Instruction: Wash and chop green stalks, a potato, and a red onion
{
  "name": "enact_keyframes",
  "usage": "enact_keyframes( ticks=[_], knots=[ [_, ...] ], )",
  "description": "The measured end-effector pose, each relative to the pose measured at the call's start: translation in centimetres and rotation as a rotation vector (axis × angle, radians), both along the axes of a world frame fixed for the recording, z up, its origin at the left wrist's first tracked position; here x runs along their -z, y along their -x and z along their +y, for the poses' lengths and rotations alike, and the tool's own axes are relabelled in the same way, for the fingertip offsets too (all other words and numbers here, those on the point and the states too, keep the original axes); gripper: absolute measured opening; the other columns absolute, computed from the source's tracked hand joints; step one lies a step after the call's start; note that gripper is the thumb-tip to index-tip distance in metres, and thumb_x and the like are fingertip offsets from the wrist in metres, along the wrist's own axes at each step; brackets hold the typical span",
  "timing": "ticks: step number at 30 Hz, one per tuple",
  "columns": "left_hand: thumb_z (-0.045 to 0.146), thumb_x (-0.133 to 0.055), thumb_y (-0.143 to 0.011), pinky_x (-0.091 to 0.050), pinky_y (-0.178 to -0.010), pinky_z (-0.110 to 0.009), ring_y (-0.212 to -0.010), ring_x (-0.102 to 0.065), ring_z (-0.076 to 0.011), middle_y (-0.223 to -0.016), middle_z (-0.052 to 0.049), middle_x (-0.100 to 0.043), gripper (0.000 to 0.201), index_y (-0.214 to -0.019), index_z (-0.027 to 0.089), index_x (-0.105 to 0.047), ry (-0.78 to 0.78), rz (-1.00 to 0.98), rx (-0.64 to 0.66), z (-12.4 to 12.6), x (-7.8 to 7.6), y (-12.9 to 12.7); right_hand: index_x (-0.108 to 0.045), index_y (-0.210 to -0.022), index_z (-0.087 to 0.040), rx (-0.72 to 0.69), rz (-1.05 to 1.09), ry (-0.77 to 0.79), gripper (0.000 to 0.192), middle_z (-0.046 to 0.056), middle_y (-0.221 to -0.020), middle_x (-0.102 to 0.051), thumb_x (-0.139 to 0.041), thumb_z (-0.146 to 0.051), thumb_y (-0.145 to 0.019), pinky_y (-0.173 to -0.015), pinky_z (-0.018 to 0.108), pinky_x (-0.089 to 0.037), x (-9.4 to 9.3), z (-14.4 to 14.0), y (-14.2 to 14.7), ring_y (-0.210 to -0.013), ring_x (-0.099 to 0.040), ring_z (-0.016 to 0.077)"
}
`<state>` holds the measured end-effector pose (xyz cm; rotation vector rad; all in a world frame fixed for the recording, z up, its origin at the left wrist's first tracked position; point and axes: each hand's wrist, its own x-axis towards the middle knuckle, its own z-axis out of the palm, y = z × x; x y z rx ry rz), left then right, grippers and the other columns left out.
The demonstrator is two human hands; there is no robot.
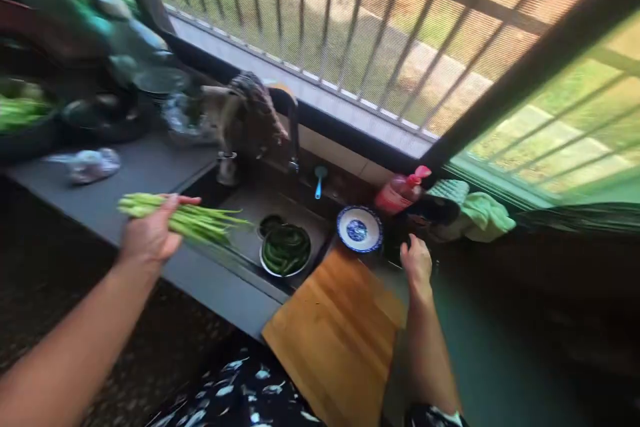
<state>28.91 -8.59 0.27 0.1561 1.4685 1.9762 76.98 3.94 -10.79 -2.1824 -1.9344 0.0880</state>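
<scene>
Beneath the barred window, the table runs slantwise, its near edge dropping from the left toward the cutting board. The sink is set into it, and the widest open room for moving lies over the basin's left part, between its front rim and the faucet. The cutting board closes off the right: its left edge slants past the sink's near right corner, and its near end runs down to the lower border of the view.

The bunch of green stalks is at the left, over the table's front strip and the sink's front rim. Its long axis runs nearly sideways, dipping slightly to the right; the thick, pale ends point left, the thin tips right, over the basin. The left hand grips it, fingers wrapped round the thicker half.

In the sink sits a bowl of green pods. The right hand is just right of the blue-and-white dish, fingers curled; whether they hold anything, I cannot tell.
</scene>
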Motion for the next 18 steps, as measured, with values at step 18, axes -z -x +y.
enact_keyframes(
  ticks=[18],
  knots=[
    [0.018, -0.074, -0.07, -0.05, -0.09, -0.039, -0.082, -0.065, -0.0157, -0.073, 0.004, -0.064, 0.017, -0.076, 0.02, -0.057, -0.231, -0.403, 0.392, 2.5, 5.5, 13.2, -0.069, -0.092, -0.02, -0.749, 0.508, -0.069, 0.017, 0.005, -0.092, -0.067, -0.061, -0.031, -0.083, -0.081, 0.027, -0.044, -4.6, -8.9, 45.0, -0.087, -0.057, 0.0166]
  ],
)
